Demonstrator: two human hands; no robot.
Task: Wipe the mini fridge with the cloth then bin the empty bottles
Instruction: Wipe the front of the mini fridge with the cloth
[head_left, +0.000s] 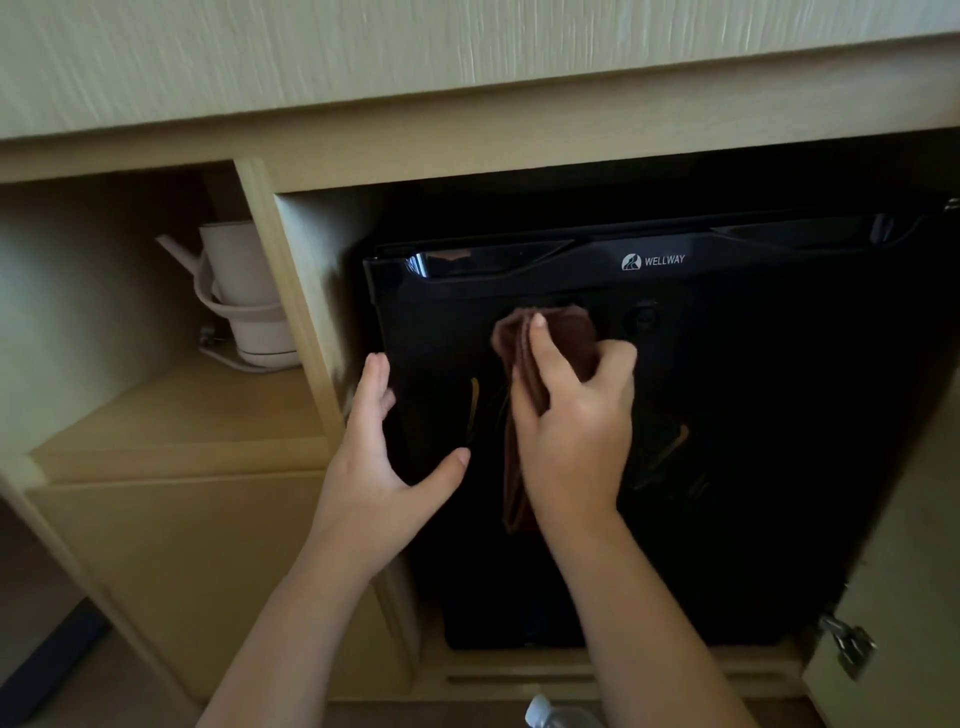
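Note:
A black mini fridge (753, 415) with a white logo sits inside a wooden cabinet recess, its door closed. My right hand (576, 415) is shut on a brown cloth (566, 332) and presses it against the upper middle of the fridge door. Part of the cloth hangs down below my palm. My left hand (384, 447) is open, fingers spread, resting at the left edge of the fridge door. The top of a clear plastic bottle (550, 714) shows at the bottom edge of the view.
A white kettle (244, 296) with its cord stands in the open shelf to the left. A wooden divider (291, 312) separates that shelf from the fridge recess. The cabinet door (904, 571) stands open at the right, with a metal hinge (847, 644).

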